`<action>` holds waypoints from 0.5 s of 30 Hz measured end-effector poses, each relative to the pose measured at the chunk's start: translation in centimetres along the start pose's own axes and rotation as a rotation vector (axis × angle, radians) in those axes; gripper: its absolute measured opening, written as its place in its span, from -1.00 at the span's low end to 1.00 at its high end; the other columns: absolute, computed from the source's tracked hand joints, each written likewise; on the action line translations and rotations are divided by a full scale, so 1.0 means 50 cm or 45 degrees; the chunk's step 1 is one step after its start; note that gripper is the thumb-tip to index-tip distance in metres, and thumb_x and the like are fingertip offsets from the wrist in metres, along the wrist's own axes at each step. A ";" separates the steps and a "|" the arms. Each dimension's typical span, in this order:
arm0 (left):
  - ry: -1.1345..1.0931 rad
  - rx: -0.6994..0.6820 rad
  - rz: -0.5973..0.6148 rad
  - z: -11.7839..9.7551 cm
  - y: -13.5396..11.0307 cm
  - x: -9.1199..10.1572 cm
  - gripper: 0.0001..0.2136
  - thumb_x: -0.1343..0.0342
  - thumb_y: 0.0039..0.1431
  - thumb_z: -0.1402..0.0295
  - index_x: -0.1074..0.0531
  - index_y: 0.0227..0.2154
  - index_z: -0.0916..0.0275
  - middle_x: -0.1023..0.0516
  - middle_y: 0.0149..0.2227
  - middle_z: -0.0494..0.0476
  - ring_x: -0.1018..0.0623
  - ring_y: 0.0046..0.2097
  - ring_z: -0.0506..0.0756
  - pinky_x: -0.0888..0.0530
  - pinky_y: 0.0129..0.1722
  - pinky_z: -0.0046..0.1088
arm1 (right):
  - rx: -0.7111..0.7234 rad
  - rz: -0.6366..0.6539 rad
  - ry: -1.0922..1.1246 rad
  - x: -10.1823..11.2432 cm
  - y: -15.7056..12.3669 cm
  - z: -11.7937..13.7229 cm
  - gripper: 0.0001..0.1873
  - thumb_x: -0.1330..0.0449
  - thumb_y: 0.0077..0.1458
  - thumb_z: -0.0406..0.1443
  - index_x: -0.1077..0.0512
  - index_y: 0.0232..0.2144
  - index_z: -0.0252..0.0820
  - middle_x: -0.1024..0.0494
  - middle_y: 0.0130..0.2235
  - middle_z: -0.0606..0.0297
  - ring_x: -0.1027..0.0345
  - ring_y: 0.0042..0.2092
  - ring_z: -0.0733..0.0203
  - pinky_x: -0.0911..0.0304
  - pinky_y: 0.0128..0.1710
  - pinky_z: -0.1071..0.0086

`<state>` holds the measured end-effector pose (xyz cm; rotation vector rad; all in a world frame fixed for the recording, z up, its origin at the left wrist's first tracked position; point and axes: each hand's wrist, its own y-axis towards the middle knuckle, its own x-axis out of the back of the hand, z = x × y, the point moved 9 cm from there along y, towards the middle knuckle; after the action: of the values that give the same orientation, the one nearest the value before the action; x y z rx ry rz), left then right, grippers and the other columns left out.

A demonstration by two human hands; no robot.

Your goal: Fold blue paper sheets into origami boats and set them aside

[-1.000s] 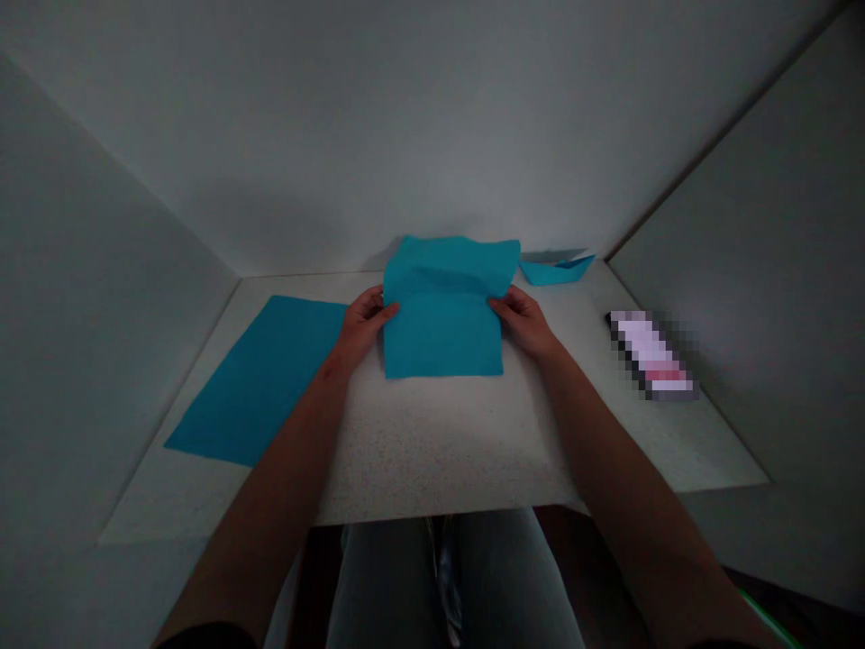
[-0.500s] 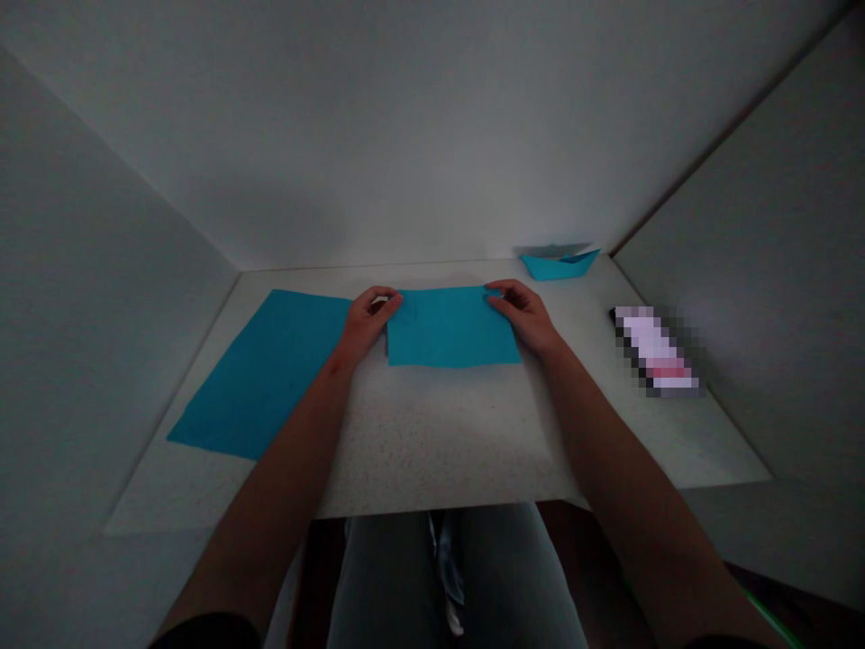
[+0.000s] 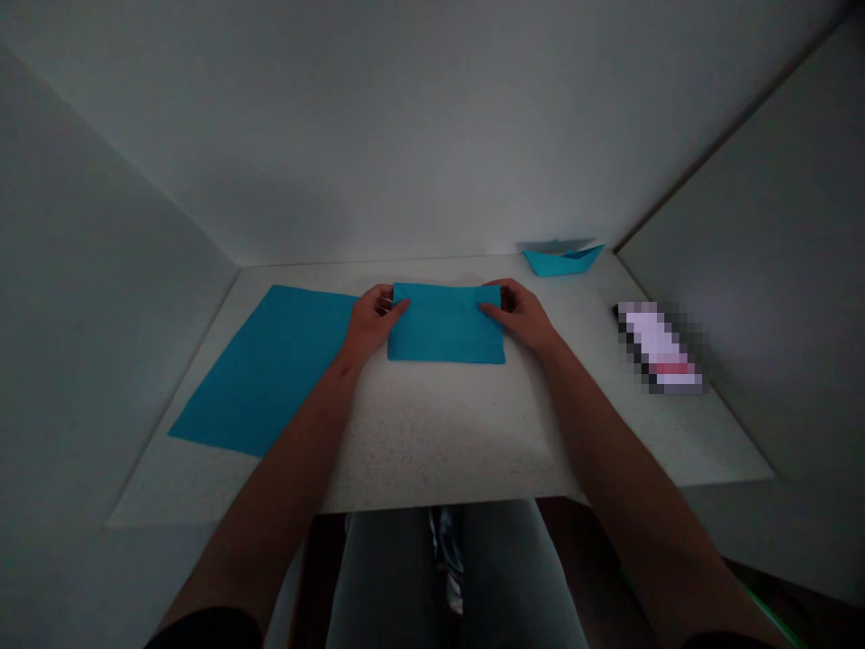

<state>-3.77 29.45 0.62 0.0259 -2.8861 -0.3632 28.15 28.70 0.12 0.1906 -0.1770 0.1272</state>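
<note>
A folded blue paper sheet [image 3: 446,324] lies flat on the white speckled table [image 3: 432,433] in front of me. My left hand [image 3: 373,323] rests at the sheet's left edge, fingers curled with the fingertips pinching its upper left corner. My right hand [image 3: 520,315] sits at the right edge, fingers bent onto the upper right corner. Both hands press the paper against the table.
A flat unfolded blue sheet [image 3: 270,365] lies to the left. A blue paper boat [image 3: 562,259] stands at the back right by the wall. A pixelated oblong object [image 3: 659,347] lies at the right. Walls close in the table on three sides.
The sheet's raised upper half has come down flat onto the lower half. Both hands slid to the fold's top corners and pressed it down.
</note>
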 end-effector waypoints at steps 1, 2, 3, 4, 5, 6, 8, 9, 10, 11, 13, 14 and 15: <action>0.008 -0.015 -0.022 -0.006 -0.002 0.002 -0.73 -0.42 0.18 0.10 -0.58 -0.24 0.17 -0.63 -0.33 0.06 -0.55 -0.35 0.04 -0.49 -0.32 -0.43 | 0.013 -0.023 -0.011 0.003 0.000 0.001 -0.46 -0.56 0.03 0.07 -0.53 -0.09 -0.04 -0.53 -0.30 0.35 -0.35 -0.29 0.18 -0.33 -0.28 0.29; -0.003 -0.028 -0.046 -0.011 -0.003 0.004 -0.72 -0.41 0.20 0.07 -0.57 -0.26 0.16 -0.62 -0.34 0.05 -0.54 -0.35 0.04 -0.48 -0.33 -0.43 | 0.025 -0.048 -0.015 0.006 0.002 0.002 -0.50 -0.55 0.03 0.07 -0.52 -0.15 -0.05 -0.52 -0.32 0.36 -0.34 -0.30 0.19 -0.32 -0.28 0.29; -0.029 -0.035 -0.073 -0.015 -0.003 0.007 -0.70 -0.39 0.22 0.04 -0.55 -0.27 0.16 -0.62 -0.33 0.05 -0.55 -0.34 0.04 -0.49 -0.33 -0.44 | 0.032 -0.062 -0.012 0.008 0.003 0.003 -0.52 -0.54 0.03 0.08 -0.50 -0.23 -0.05 -0.49 -0.34 0.37 -0.32 -0.32 0.20 -0.31 -0.29 0.29; -0.059 -0.035 -0.101 -0.018 -0.004 0.011 -0.68 -0.38 0.24 0.01 -0.53 -0.26 0.15 -0.64 -0.30 0.06 -0.57 -0.32 0.05 -0.49 -0.33 -0.45 | 0.035 -0.067 -0.004 0.009 0.004 0.004 -0.52 -0.54 0.04 0.09 -0.47 -0.30 -0.05 -0.47 -0.37 0.38 -0.30 -0.33 0.20 -0.30 -0.30 0.29; -0.086 -0.027 -0.127 -0.018 -0.004 0.014 -0.66 -0.37 0.25 -0.02 -0.52 -0.24 0.15 -0.65 -0.26 0.07 -0.58 -0.30 0.05 -0.50 -0.33 -0.45 | 0.040 -0.071 0.007 0.010 0.005 0.007 -0.51 -0.53 0.04 0.11 -0.43 -0.35 -0.04 -0.44 -0.39 0.39 -0.28 -0.34 0.21 -0.29 -0.31 0.30; -0.102 -0.015 -0.154 -0.017 -0.004 0.018 -0.65 -0.36 0.26 -0.04 -0.50 -0.22 0.14 -0.66 -0.23 0.08 -0.59 -0.27 0.06 -0.51 -0.33 -0.45 | 0.047 -0.074 0.019 0.010 0.005 0.011 -0.49 -0.53 0.04 0.12 -0.41 -0.38 -0.04 -0.43 -0.41 0.40 -0.27 -0.35 0.21 -0.28 -0.31 0.30; -0.103 0.010 -0.199 -0.013 -0.005 0.025 -0.62 -0.36 0.26 -0.06 -0.47 -0.18 0.12 -0.68 -0.19 0.08 -0.60 -0.25 0.07 -0.50 -0.34 -0.46 | 0.058 -0.056 0.048 0.005 0.002 0.021 -0.48 -0.54 0.03 0.14 -0.42 -0.40 -0.03 -0.42 -0.41 0.40 -0.27 -0.36 0.22 -0.28 -0.32 0.29; -0.101 0.019 -0.211 -0.010 -0.005 0.027 -0.61 -0.37 0.25 -0.07 -0.45 -0.18 0.11 -0.68 -0.19 0.08 -0.60 -0.26 0.07 -0.50 -0.35 -0.46 | 0.052 -0.022 0.064 -0.002 -0.001 0.025 -0.49 -0.55 0.02 0.14 -0.44 -0.38 -0.03 -0.44 -0.40 0.40 -0.28 -0.35 0.21 -0.29 -0.31 0.29; -0.106 0.026 -0.219 -0.007 -0.004 0.029 -0.60 -0.38 0.25 -0.07 -0.44 -0.17 0.11 -0.67 -0.19 0.08 -0.60 -0.27 0.07 -0.49 -0.36 -0.46 | 0.033 0.032 0.077 -0.013 -0.004 0.027 -0.50 -0.55 0.02 0.14 -0.47 -0.36 -0.03 -0.48 -0.39 0.38 -0.32 -0.34 0.19 -0.32 -0.29 0.27; -0.118 0.031 -0.222 -0.004 -0.004 0.029 -0.60 -0.38 0.25 -0.08 -0.43 -0.16 0.10 -0.67 -0.19 0.09 -0.60 -0.27 0.08 -0.49 -0.36 -0.46 | 0.009 0.096 0.087 -0.026 -0.008 0.028 -0.50 -0.56 0.01 0.14 -0.51 -0.33 -0.02 -0.52 -0.36 0.35 -0.36 -0.32 0.17 -0.35 -0.27 0.25; -0.157 0.035 -0.223 0.001 -0.002 0.028 -0.58 -0.38 0.24 -0.09 -0.41 -0.13 0.09 -0.68 -0.14 0.11 -0.61 -0.25 0.08 -0.51 -0.33 -0.44 | -0.026 0.176 0.096 -0.042 -0.014 0.028 -0.50 -0.55 0.01 0.17 -0.56 -0.27 -0.02 -0.60 -0.30 0.29 -0.44 -0.26 0.09 -0.40 -0.23 0.20; -0.179 0.030 -0.228 0.002 -0.001 0.027 -0.56 -0.39 0.24 -0.09 -0.40 -0.10 0.08 -0.68 -0.12 0.11 -0.62 -0.24 0.09 -0.52 -0.31 -0.42 | -0.018 0.158 0.096 -0.040 -0.014 0.029 -0.49 -0.54 0.02 0.18 -0.57 -0.26 -0.02 -0.62 -0.28 0.27 -0.46 -0.23 0.06 -0.41 -0.22 0.18; -0.197 0.016 -0.235 0.001 0.000 0.027 -0.54 -0.40 0.23 -0.09 -0.40 -0.07 0.07 -0.68 -0.12 0.11 -0.63 -0.23 0.09 -0.53 -0.27 -0.41 | 0.013 0.089 0.088 -0.028 -0.012 0.033 -0.49 -0.52 0.04 0.20 -0.57 -0.27 -0.01 -0.62 -0.28 0.27 -0.46 -0.23 0.06 -0.41 -0.22 0.17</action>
<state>-5.08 29.39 0.88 0.2795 -3.0482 -0.3960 26.59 27.64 1.34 0.1900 -0.1146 0.2042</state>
